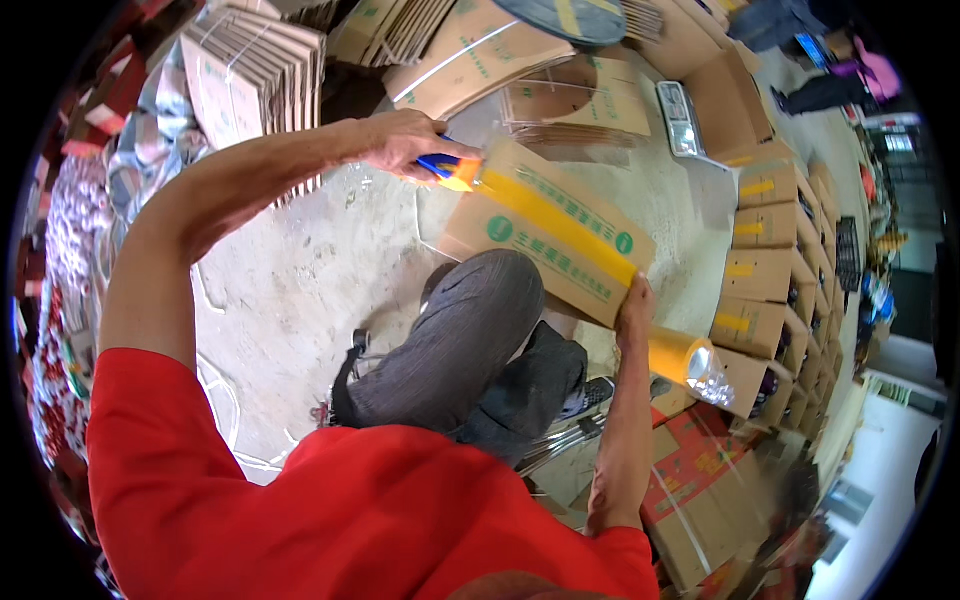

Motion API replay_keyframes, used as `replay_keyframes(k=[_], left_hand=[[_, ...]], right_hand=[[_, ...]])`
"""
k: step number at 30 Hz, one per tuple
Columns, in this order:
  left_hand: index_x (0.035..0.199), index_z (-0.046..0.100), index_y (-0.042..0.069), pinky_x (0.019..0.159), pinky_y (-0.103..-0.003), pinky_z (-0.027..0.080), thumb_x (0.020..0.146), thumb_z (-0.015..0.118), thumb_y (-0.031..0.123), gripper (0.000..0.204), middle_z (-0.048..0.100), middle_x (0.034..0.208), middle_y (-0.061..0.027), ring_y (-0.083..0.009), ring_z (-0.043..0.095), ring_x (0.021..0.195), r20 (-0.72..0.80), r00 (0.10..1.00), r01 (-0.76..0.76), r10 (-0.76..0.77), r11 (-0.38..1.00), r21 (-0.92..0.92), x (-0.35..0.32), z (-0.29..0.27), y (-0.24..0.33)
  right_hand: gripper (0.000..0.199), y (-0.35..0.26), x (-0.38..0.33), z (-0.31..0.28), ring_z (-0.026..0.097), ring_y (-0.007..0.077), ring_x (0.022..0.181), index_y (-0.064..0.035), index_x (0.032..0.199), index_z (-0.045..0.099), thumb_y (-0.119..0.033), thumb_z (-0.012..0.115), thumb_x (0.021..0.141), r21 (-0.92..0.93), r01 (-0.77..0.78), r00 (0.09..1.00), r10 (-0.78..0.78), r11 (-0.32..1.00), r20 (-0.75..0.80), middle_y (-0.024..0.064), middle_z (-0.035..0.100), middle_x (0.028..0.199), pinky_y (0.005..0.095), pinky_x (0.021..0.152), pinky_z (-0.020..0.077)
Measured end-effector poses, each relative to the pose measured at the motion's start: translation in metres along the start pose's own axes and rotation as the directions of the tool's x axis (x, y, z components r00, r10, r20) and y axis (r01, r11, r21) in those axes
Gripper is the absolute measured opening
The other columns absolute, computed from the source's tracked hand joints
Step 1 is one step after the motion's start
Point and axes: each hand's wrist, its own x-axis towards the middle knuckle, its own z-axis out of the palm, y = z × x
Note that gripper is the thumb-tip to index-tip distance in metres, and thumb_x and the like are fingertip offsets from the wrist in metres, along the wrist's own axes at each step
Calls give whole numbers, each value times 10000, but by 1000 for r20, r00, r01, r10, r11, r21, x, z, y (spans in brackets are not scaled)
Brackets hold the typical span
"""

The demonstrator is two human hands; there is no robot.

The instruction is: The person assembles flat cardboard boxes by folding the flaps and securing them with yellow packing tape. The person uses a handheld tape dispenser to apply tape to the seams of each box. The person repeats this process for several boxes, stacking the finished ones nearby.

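Observation:
A brown cardboard box with green print rests tilted against my raised knee. Yellow tape runs along its top seam from one end to the other. My left hand is closed round a blue-and-orange tape dispenser, at the box's far left end where the tape strip starts. At the opposite end, my right hand grips the box's near right edge, close to the tape's other end; some of its fingers are hidden. Beside my right forearm lies a thick yellow tape roll with clear wrapping at its end.
Flattened cartons in tied bundles stand at the far left, with more flat cartons ahead. A scale is at the far right. Taped boxes are stacked on the right. A red-and-brown carton lies near my right elbow.

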Motion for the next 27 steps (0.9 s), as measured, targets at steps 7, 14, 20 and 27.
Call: replay_keyframes(k=[7,14,20,27], left_hand=[[1628,316,387,744,-504,490,888,774,331,872,596,893,-152,-364,614,833,-272,962,-55,-14,968,-243,-3,86,6],[1622,272,459,735,-488,519,883,784,285,915,579,910,-114,-346,629,832,-142,985,65,-99,972,-228,-7,191,-30],[1618,275,469,731,-482,541,879,788,273,920,573,931,-118,-346,645,823,-160,981,63,-106,965,-256,0,249,-53],[1541,415,364,681,-465,538,883,775,297,754,629,894,-98,-342,682,819,-59,993,108,-107,994,7,10,200,-42]], right_hand=[[523,-2,6,-31,630,212,1091,40,1304,614,-409,416,1123,-145,-50,998,43,988,-53,130,670,1218,355,944,504],[599,-8,9,-32,613,250,1186,8,1429,530,-477,363,1120,-156,-126,992,119,980,-51,141,621,1328,392,994,506],[678,-14,4,-33,537,269,1331,-42,1537,416,-561,310,1113,-117,-266,964,263,957,-35,138,491,1514,432,1090,462],[683,-17,11,-35,517,275,1368,-67,1580,361,-563,294,1114,-160,-229,973,233,960,6,129,456,1559,444,1099,469]])
